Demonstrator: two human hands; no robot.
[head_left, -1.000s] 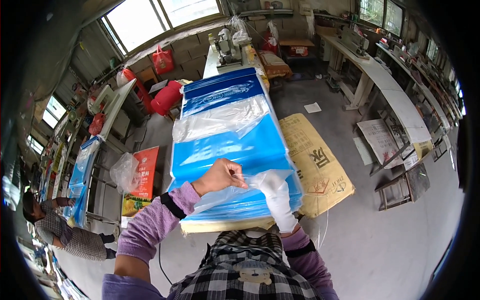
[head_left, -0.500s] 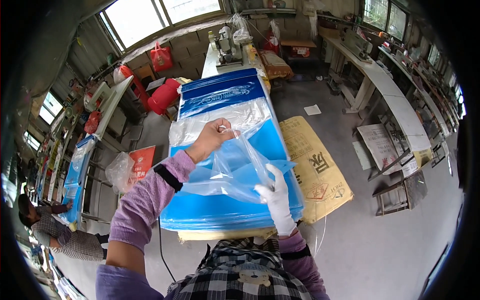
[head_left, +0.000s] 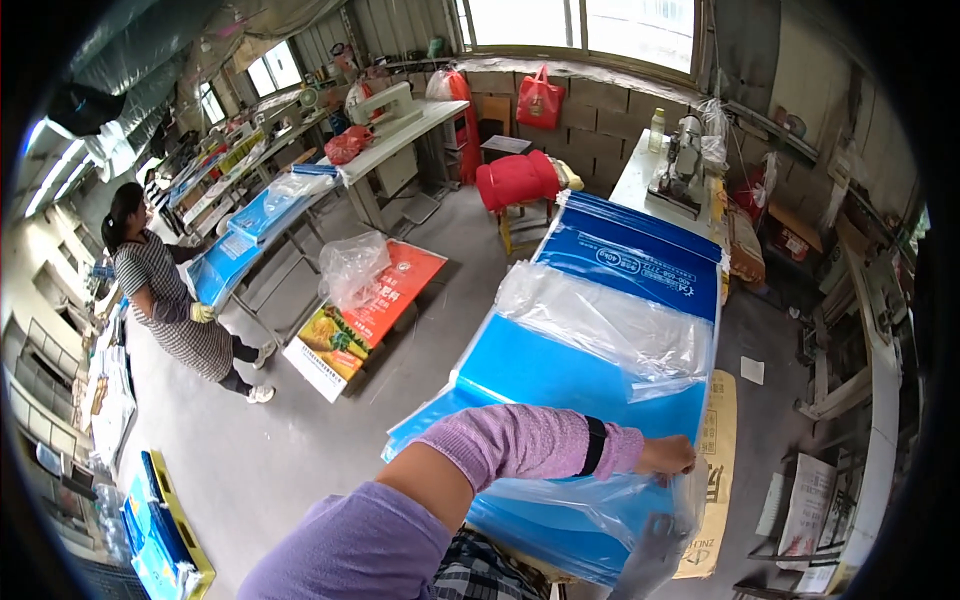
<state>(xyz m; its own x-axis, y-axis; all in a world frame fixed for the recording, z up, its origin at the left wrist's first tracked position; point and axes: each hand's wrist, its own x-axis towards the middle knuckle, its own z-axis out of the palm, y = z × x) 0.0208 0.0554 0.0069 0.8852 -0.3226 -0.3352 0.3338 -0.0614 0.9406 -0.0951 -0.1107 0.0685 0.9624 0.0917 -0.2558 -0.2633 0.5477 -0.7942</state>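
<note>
- Since half a second ago, the view has swung leftward, and the left hand (head_left: 667, 457) has gone from above the stack's middle to its right edge.
- At far left, a co-worker (head_left: 165, 300) in a checked garment stands beside a bench carrying blue sheets (head_left: 225, 262).
- Next comes an orange-red printed bag (head_left: 402, 272), with a crumpled clear bag (head_left: 352, 270) lying on it.
- Beyond, a red bundle (head_left: 515, 182) rests on a stool.
- Near the middle, the stack of blue plastic (head_left: 520, 345) lies on its support, crumpled clear film (head_left: 610, 315) across its upper part.
- Over the stack's near end reaches the left arm; its fingers are closed on a thin clear sheet (head_left: 580, 495).
- Whether the right hand grips anything, one cannot tell.
- At right, a yellow sack (head_left: 722, 420) shows beside the stack.
</note>
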